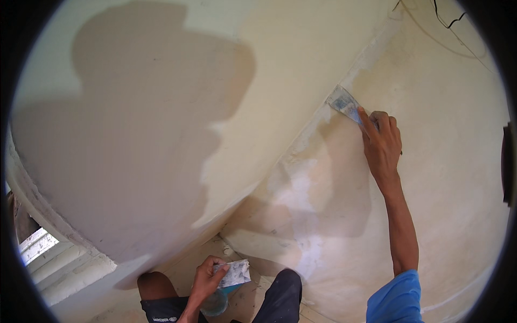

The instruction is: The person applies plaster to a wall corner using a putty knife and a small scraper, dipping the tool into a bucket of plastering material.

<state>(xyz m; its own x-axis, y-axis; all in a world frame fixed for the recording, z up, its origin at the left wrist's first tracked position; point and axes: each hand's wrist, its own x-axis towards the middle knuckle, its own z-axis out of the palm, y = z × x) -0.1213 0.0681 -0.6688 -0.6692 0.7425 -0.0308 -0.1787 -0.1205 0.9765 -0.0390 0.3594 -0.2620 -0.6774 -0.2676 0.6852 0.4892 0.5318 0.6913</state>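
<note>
In my right hand is a putty knife, its wide blade laid flat against the inside corner where two cream walls meet. The fingers are wrapped round its handle. Whitish filler runs along this corner below the blade. Low in the picture, between my knees, my left hand grips a flat scraper smeared with white and grey filler. Just under that hand shows a bluish, see-through tub, partly hidden by the hand and wrist; whether the hand touches it I cannot tell.
Patchy filler marks the right wall. Black wires stick out at the upper right. At the lower left, the left wall ends in a rough edge beside an opening with pale slats. A dark object sits at the far right.
</note>
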